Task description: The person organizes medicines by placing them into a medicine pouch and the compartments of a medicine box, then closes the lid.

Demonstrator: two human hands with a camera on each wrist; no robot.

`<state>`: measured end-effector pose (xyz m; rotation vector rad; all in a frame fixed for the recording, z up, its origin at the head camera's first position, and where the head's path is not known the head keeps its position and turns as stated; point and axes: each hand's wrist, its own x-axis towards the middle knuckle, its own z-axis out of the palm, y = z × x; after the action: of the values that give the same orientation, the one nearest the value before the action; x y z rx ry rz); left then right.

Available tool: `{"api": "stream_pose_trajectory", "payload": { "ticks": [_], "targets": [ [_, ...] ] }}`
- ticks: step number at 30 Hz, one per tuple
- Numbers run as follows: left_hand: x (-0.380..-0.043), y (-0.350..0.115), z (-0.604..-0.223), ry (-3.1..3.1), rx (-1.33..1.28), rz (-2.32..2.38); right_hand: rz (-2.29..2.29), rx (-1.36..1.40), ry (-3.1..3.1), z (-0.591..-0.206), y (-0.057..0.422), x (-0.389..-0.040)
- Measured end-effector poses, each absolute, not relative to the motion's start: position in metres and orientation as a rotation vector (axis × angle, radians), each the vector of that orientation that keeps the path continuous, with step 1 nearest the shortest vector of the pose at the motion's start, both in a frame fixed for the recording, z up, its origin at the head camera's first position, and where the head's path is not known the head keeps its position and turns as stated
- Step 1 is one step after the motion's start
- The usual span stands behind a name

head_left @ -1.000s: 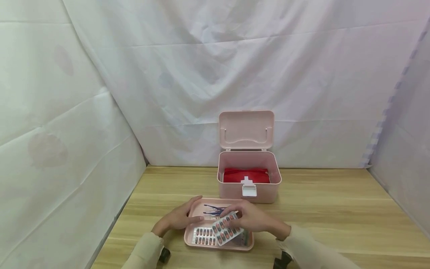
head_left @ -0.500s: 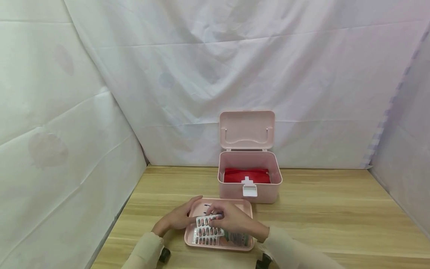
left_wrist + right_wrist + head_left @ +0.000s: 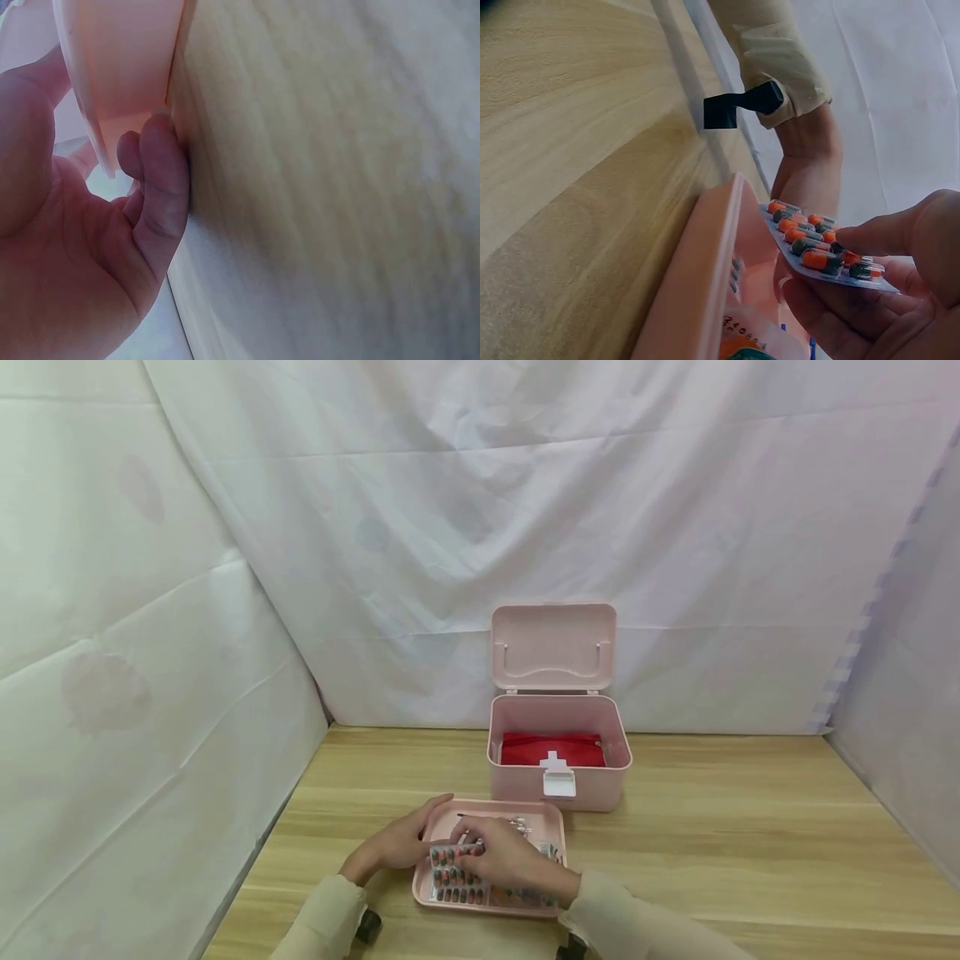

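My left hand (image 3: 401, 842) grips the left rim of a pink tray (image 3: 550, 827). In the left wrist view, its thumb reaches over the rim and its other fingers curl against the outer wall. Over the tray's left half, my right hand (image 3: 506, 857) pinches a blister pack (image 3: 799, 238) of orange and dark green capsules between thumb and fingers. Another blister pack (image 3: 459, 895) lies below it in the tray's front left part. A clear packet (image 3: 754, 330) with printing lies in the tray. My right hand partly covers the thin dark-tipped items at the back.
Behind the tray stands a pink box (image 3: 510, 787) with its lid (image 3: 553, 647) raised and a white latch (image 3: 558, 783) in front. A red zipped pouch (image 3: 551, 748) lies inside. White cloth (image 3: 420, 527) hangs behind the wooden table (image 3: 735, 827).
My right hand has moved left with the blister pack, which has swung from tilted to nearly level above the other pack. The left hand has stayed on the tray.
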<state>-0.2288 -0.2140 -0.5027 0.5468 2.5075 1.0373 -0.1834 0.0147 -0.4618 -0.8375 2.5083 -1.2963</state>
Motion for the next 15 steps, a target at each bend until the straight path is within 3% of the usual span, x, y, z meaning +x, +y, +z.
{"api": "stream_pose_trajectory", "payload": {
  "ticks": [15],
  "targets": [
    [-0.229, -0.214, -0.503, 2.537, 0.563, 0.996, -1.203, -0.911, 2.590, -0.477, 0.002, -0.174]
  ]
}}
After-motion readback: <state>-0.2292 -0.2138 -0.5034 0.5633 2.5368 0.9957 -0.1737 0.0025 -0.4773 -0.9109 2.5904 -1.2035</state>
